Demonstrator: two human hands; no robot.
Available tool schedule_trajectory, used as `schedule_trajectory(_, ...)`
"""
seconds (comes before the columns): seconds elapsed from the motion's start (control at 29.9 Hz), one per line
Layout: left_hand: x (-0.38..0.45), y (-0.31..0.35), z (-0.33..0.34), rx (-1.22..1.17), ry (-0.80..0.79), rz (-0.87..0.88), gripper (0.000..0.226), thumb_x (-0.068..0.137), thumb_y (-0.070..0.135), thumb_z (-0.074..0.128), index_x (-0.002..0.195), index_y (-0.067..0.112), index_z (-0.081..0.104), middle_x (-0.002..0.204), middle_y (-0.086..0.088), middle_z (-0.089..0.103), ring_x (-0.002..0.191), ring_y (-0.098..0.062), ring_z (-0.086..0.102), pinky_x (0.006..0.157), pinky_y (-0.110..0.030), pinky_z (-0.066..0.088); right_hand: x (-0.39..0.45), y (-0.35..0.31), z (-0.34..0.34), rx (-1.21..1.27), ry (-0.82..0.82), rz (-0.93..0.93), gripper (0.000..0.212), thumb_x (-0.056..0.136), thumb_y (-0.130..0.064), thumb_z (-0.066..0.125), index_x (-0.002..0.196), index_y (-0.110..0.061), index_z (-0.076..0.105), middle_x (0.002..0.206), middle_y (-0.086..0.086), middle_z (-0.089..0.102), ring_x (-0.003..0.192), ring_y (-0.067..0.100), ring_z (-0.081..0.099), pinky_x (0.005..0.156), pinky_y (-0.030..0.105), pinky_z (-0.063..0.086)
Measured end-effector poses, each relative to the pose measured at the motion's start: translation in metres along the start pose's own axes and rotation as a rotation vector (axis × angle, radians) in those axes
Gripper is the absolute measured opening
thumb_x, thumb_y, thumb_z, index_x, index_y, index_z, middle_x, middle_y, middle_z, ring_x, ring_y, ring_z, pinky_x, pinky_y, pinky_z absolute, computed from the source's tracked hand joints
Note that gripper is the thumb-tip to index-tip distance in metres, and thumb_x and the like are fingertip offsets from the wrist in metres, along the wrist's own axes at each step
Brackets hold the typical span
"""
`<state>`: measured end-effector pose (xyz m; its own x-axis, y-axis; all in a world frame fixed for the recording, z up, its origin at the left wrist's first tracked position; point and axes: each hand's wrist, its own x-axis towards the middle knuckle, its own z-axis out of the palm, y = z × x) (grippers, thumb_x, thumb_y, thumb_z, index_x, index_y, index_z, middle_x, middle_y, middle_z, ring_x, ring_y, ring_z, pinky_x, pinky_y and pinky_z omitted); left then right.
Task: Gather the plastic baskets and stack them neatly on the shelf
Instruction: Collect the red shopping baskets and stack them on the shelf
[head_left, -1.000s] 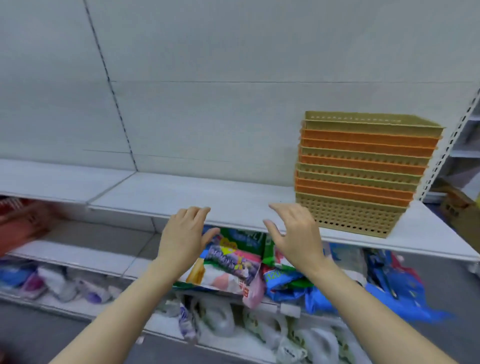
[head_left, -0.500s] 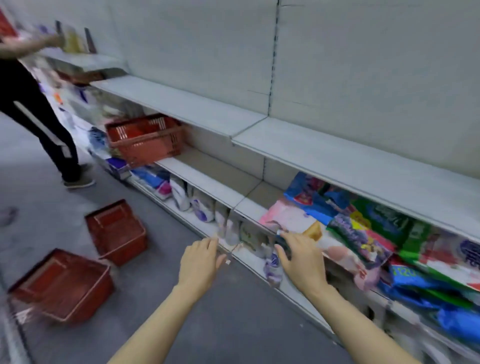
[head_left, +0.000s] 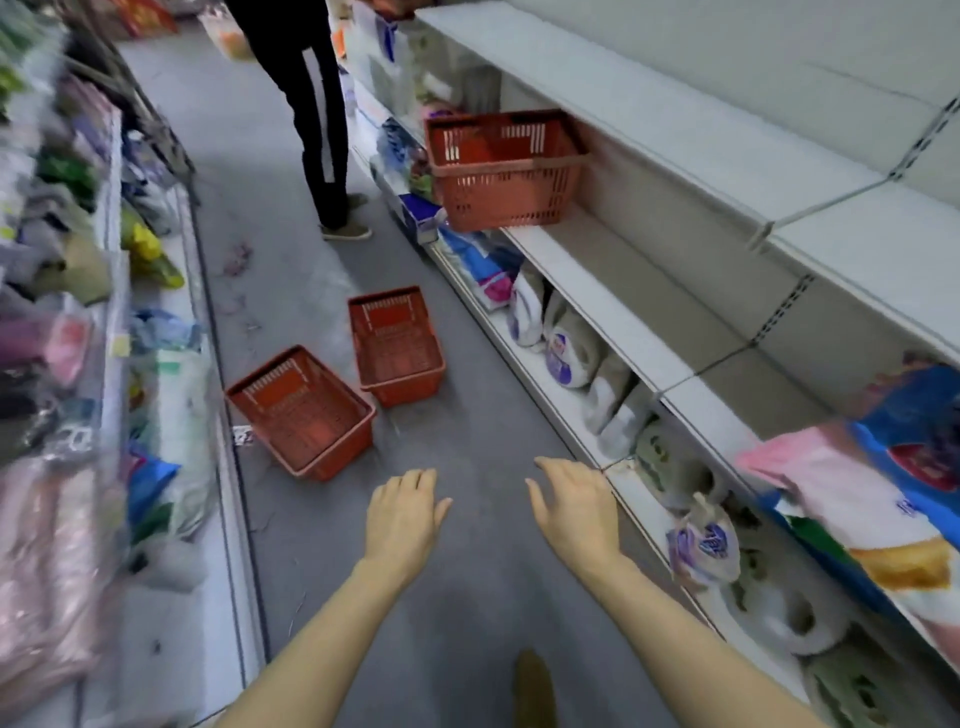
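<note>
Both hands out in front over the grey aisle floor (head_left: 467, 597), palms down, fingers relaxed and loosely spread, holding nothing. Left hand (head_left: 402, 514) and right hand (head_left: 574, 512) apart from each other, neither touching any basket

Landmark = near red basket (head_left: 301, 410), sitting upright on the floor, rim up, turned at an angle to the aisle. Left hand is just this side of it and a bit to its right, not touching. Right hand further right of it, close to the bottom shelf edge of the right-hand shelving (head_left: 613, 332)

Second red basket (head_left: 397, 345) on the floor right behind the near one, to its upper right, corners about touching or just beside, can't tell which. Third red basket (head_left: 506, 171) well beyond both, up on the middle shelf of the right shelving, tilted slightly, front hanging over the shelf edge, handle across its front

Another person (head_left: 317, 119) in dark trousers stands in the aisle beyond the floor baskets, left of the shelf basket, only legs and shoes visible

Packaged goods (head_left: 571, 353) on the bottom right shelf, coloured packs (head_left: 883, 483) nearer the camera on the right. Blurred bagged stock (head_left: 67, 364) on the shelving left of the near basket
</note>
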<state>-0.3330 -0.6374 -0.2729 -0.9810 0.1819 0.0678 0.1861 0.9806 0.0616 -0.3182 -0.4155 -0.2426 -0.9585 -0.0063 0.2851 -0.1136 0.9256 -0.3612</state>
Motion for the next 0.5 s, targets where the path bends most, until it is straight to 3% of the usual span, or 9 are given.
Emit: schedule_trajectory(0.5,0.1,-0.219,0.055,0.073,-0.099,-0.296,0.038,0.069,0.029,0.09,0.096,0.007,0.074,0.083,-0.012,0.072,0.07,-0.036,0.068,0.061,-0.041,0.053,0.146,-0.11,0.194,0.017,-0.29,-0.119,0.029,0.074,-0.023,0.075,0.097,-0.007,0.069,0.082,0.009,0.07,0.071,0.032,0.065,0.064,0.04,0.052)
